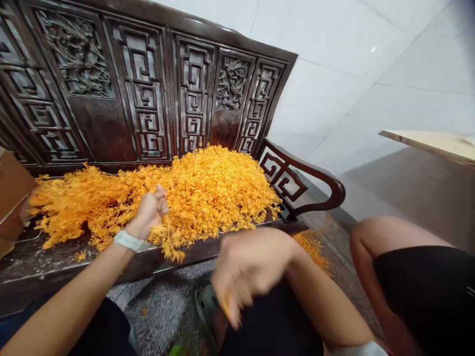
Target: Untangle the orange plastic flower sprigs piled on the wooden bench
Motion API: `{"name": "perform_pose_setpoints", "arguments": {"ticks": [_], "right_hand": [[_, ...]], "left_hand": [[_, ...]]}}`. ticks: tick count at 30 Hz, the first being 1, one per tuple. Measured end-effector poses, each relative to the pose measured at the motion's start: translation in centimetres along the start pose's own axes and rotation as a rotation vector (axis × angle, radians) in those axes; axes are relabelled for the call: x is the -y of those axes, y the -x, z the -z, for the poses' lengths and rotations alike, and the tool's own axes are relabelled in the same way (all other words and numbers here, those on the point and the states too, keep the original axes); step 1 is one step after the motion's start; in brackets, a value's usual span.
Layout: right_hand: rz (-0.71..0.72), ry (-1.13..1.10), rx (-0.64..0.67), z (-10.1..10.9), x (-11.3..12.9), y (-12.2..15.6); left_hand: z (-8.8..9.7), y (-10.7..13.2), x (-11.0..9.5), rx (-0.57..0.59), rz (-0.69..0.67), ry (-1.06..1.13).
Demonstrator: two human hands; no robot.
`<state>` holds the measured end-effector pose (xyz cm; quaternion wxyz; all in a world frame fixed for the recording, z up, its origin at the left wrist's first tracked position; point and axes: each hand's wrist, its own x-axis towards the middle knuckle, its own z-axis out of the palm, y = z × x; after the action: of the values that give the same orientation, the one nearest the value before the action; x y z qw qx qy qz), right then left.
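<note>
A large heap of orange artificial-looking sprigs covers the seat of a dark carved wooden bench. My left hand, with a pale band at the wrist, is closed over the front of the heap. From under its fingers hangs an orange sprig, drooping over the seat edge. Nearer to me, my right hand is raised above my lap, its fingers curled downward and blurred by motion. A thin orange piece shows at its fingertips; its exact form is unclear.
The bench's carved back rises behind the heap, and its curved armrest bounds the right end. A cardboard box stands at left. More orange bits lie on the floor. Another person's bare knee is close at right, below a wooden board.
</note>
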<state>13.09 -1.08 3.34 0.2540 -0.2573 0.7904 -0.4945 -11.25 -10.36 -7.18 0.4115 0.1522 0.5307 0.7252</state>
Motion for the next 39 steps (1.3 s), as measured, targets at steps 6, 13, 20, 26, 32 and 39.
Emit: {"name": "perform_pose_setpoints", "arguments": {"ticks": [6,13,20,26,32,39], "right_hand": [[0.319,-0.304,-0.593,2.1,-1.6,3.4],[0.005,-0.742,-1.461,4.9,-8.4,1.5],[0.117,-0.533,-1.328,4.1,-10.0,-1.2],[0.132,0.380,-0.971,-1.2,-3.0,0.3],[0.297,0.146,-0.221,-4.1,4.2,2.3],[0.362,-0.930,-1.642,4.2,-4.2,1.2]], "left_hand": [[2.5,0.0,-3.5,0.118,-0.174,0.024],[0.0,2.9,-2.8,0.339,-0.074,-0.064],[-2.8,3.6,-1.7,0.477,-0.030,-0.295],[-4.6,-0.7,-3.5,0.146,-0.146,-0.267],[-5.2,-1.0,-8.8,0.228,-0.152,-0.328],[-5.3,3.8,-10.6,0.404,-0.173,-0.209]]}}
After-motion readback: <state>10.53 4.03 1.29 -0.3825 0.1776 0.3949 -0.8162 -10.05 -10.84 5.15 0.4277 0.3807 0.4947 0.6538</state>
